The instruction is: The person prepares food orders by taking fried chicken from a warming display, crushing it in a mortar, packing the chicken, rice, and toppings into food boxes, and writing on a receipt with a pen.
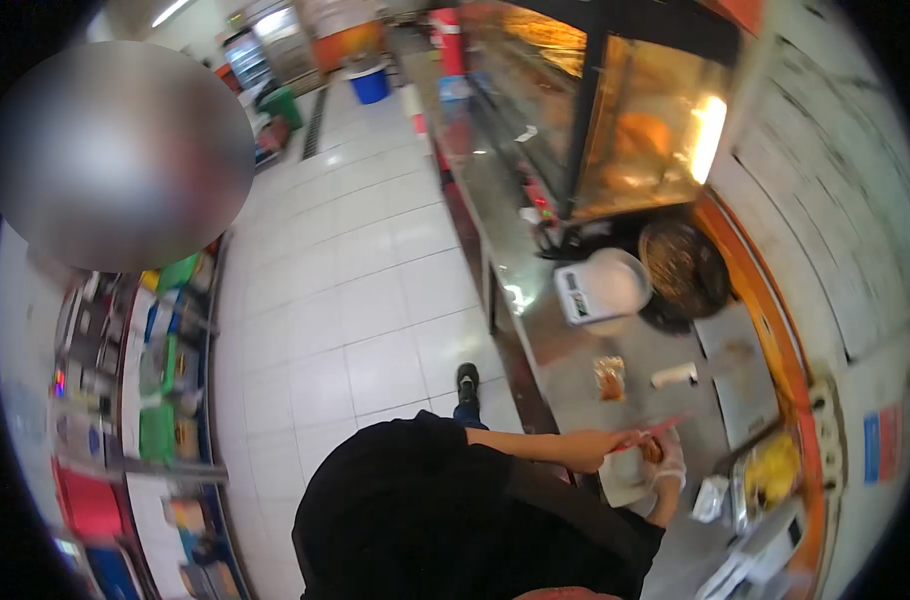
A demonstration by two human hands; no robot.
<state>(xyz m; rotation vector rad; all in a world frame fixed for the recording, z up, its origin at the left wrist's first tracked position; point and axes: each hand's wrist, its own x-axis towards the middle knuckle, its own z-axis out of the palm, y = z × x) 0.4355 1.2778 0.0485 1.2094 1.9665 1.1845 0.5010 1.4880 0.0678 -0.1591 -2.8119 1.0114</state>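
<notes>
My left hand [617,448], reaching in bare-armed from the left, is closed on a thin red tool [665,426] that points away to the right; blur hides its exact kind. Close beside it, my right hand [672,465] wears a clear glove. Its fingers are curled round a small brown piece of food [653,450]. A white tray or sheet [625,482] lies under both hands on the steel counter [575,365]. Farther up lie a clear packet with orange-brown contents [610,379] and a white cylindrical thing [674,375].
A white scale [573,297] and a dark round pan [683,268] stand beyond, below a lit glass food cabinet [640,130]. Yellow food fills a metal container [773,470] at right. Another person, blurred, is at upper left near shelves with green-lidded boxes [158,440].
</notes>
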